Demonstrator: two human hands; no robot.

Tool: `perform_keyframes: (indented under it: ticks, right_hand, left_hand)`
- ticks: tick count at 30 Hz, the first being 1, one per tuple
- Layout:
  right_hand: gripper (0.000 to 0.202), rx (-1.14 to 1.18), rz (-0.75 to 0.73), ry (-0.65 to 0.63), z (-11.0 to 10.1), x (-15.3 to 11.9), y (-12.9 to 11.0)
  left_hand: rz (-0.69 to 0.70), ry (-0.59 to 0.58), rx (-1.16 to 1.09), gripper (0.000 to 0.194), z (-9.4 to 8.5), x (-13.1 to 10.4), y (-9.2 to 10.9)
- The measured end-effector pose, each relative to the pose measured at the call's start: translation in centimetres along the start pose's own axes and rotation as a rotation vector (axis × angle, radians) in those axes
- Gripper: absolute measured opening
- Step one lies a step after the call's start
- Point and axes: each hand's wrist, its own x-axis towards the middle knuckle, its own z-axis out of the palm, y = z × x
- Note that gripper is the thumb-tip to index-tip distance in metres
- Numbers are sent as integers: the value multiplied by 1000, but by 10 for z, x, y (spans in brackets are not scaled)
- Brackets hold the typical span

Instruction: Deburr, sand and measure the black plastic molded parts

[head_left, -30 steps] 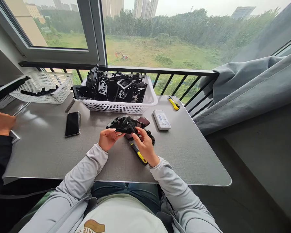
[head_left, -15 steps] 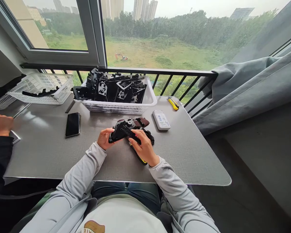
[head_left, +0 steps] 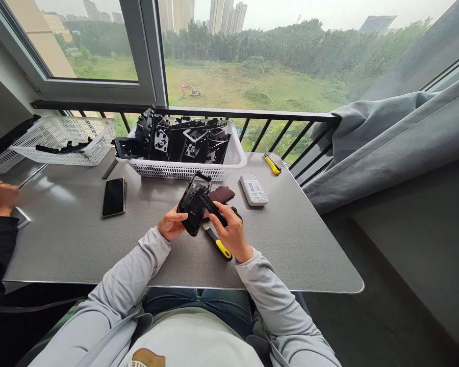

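Behind the grey table (head_left: 290, 244), a wide window (head_left: 290, 66) gives me view on a green field (head_left: 222, 86). From my distant place, I see the black part (head_left: 191, 213) held up and tilted near the table's middle. The left hand (head_left: 171, 224) is closed around its edge at 8 o'clock. The right hand (head_left: 231, 232) is pinched closed on a slim black tool (head_left: 209, 203); the tool overlaps the part, but whether they touch, I cannot tell. Taking the part as the clock centre, the white basket (head_left: 168, 171) stands at 12 o'clock, the phone (head_left: 113, 198) lies at 9, and the yellow-handled tool (head_left: 222, 250) at 5.
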Motion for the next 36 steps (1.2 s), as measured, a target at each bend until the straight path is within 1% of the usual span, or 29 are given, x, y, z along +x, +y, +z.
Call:
perform_keyframes:
  ticks: [3, 7, 10, 13, 16, 22, 25, 32, 34, 36]
  right_hand:
    - [32, 4, 23, 12, -1, -1, 1]
    - [36, -49, 115, 88, -2, -5, 1]
    - [38, -85, 153, 89, -1, -7, 1]
    - [37, -92, 150, 68, 1, -8, -1]
    - [38, -103, 112, 63, 2, -9, -3]
    - [41, -157, 70, 90, 0, -11, -1]
    - [42, -161, 72, 73, -1, -10, 1]
    - [48, -156, 58, 66, -2, -9, 4]
    - [47, -152, 61, 64, -3, -9, 4]
    - [47, -146, 65, 68, -5, -8, 6]
  left_hand:
    - [26, 3, 8, 37, 0, 2, -3]
    - [137, 93, -23, 39, 3, 6, -7]
    - [168, 140, -34, 36, 7, 7, -11]
    - [172, 173, -22, 31, 11, 8, -13]
    - [190, 212, -15, 28, 16, 8, -14]
    - [191, 189, -47, 26, 24, 6, -16]
    - [184, 193, -57, 25, 24, 6, -16]
    - [170, 158, -39, 24, 21, 6, -18]
    - [163, 141, -13, 26, 19, 4, -17]
    - [139, 89, -10, 34, 16, 1, -14]
